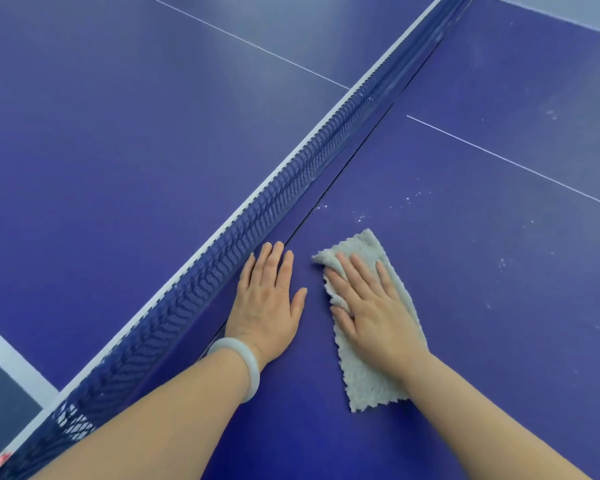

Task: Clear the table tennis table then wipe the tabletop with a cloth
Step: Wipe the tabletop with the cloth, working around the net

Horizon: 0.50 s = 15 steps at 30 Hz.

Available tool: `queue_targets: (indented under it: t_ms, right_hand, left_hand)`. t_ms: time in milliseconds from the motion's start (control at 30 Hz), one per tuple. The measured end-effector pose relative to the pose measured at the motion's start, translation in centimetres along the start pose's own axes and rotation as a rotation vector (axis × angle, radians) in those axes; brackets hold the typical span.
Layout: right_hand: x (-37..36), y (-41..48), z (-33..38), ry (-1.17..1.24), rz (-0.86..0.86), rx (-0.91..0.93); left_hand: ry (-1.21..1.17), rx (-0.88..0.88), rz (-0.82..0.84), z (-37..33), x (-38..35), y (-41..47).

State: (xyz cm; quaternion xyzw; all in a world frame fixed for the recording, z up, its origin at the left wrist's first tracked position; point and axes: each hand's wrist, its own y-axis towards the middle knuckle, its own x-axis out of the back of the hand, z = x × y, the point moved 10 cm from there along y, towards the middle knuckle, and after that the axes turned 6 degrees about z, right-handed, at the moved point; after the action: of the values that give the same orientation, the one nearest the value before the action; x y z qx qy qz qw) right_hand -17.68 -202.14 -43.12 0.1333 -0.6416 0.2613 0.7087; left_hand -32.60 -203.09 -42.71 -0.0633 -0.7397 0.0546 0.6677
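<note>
In the head view I look down on a blue table [482, 306] with its net [274, 192] running from lower left to upper right. Both bare forearms reach in from the bottom edge, on the right side of the net.

My left hand [267, 299] lies flat on the tabletop, palm down, fingers straight and close together, the thumb out to the right. Its fingertips are right beside the foot of the net, at the dark seam [343, 174] that runs along it. A pale bangle [246, 362] sits on that wrist.

My right hand [371, 306] presses flat on the cloth [371, 382], fingers straight and slightly spread; it pinches nothing. The cloth is a pale, fluffy rectangle lying on the table just to the right of the left hand, not touching it. One end sticks out past the fingertips and the other shows behind the wrist. Its upper left corner looks rumpled.

Small white specks [361, 216] dot the surface just beyond the cloth, and more are scattered further right. A thin white line [499, 157] crosses the table past them and carries on beyond the net. At lower left I see the table's white edge band [11, 355] and dark floor [0, 386] outside it.
</note>
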Motion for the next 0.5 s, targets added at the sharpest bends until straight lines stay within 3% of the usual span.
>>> queue_targets:
  t_ms: [100, 267, 333, 500]
  right_hand:
    - [0.8, 4.6, -1.0, -0.043, 0.044, 0.086]
    - [2.8, 7.4, -11.6, 0.062, 0.018, -0.397]
    - [2.5, 6.1, -9.2, 0.047, -0.006, -0.306]
    - [1.8, 7.7, 0.5, -0.023, 0.068, 0.181]
  left_hand:
    - [0.007, 0.009, 0.005, 0.1, 0.1, 0.2]
    - [0.019, 0.003, 0.001, 0.0, 0.1, 0.5]
    - [0.018, 0.004, 0.013, 0.0, 0.1, 0.4]
    - [0.019, 0.011, 0.031, 0.0, 0.0, 0.5]
